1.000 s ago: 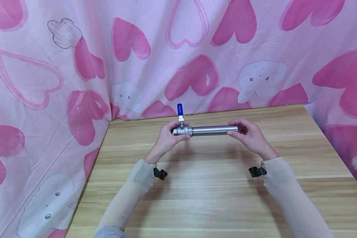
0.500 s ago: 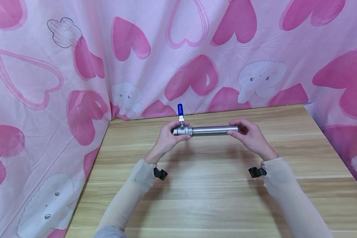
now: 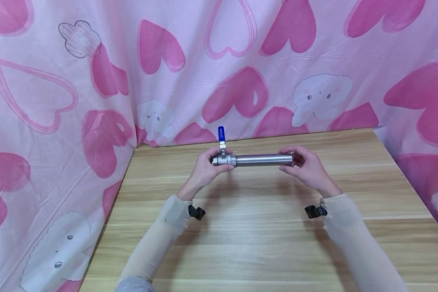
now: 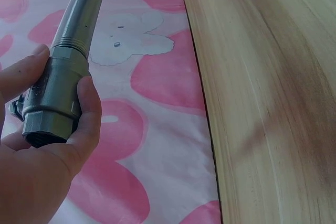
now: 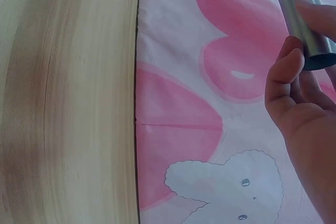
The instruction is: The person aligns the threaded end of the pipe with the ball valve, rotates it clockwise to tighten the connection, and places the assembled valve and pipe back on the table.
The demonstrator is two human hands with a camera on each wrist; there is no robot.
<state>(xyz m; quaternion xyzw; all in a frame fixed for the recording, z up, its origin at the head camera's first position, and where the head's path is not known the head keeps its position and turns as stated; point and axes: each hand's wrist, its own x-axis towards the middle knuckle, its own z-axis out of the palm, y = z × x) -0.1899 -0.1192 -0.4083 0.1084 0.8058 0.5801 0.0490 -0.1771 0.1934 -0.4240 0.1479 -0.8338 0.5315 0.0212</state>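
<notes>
A silver ball valve (image 3: 224, 160) with a blue lever handle (image 3: 221, 134) sits on the left end of a straight steel pipe (image 3: 259, 159). Some pipe thread shows where the two meet in the left wrist view. My left hand (image 3: 203, 170) grips the valve body (image 4: 55, 87), thumb on one side and fingers on the other. The lever stands up from the valve, pointing away from me. At the pipe's free end, my right hand (image 3: 308, 168) holds it between thumb and fingers; the pipe's open end (image 5: 320, 61) faces the right wrist camera. Both parts are held up above the table.
Beneath the hands lies a wood-grain table (image 3: 241, 243). A pink curtain (image 3: 190, 93) printed with hearts hangs along its back, left and right sides. Small black wrist cameras (image 3: 197, 212) are strapped to both sleeves.
My right thumb has slid from the front of the pipe down to its lower edge, and the fingers behind have shifted slightly. The left hand and valve stay in place.
</notes>
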